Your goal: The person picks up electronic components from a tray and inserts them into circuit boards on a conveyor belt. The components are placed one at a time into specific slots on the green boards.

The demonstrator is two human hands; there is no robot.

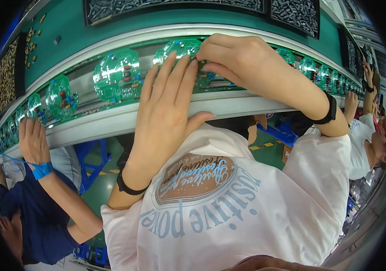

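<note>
A green circuit board (175,46) lies on the conveyor rail in front of me, partly covered by both my hands. My left hand (166,101) is open, its fingers stretched flat over the board's near side and its thumb spread to the right. Over the board's right part, my right hand (242,56) is closed in a pinch, thumb and index finger close to the left fingertips. Whatever sits in that pinch is too small and hidden to name. Another board (117,77), with red, blue and dark parts on it, lies just to the left.
More boards (61,97) line the rail (111,116) both ways. Beyond it, black trays (294,17) hold many small metal parts; yellowish parts (30,45) lie scattered far left. A co-worker's hand (34,140) with a blue wrist strap works at left; other people stand at right.
</note>
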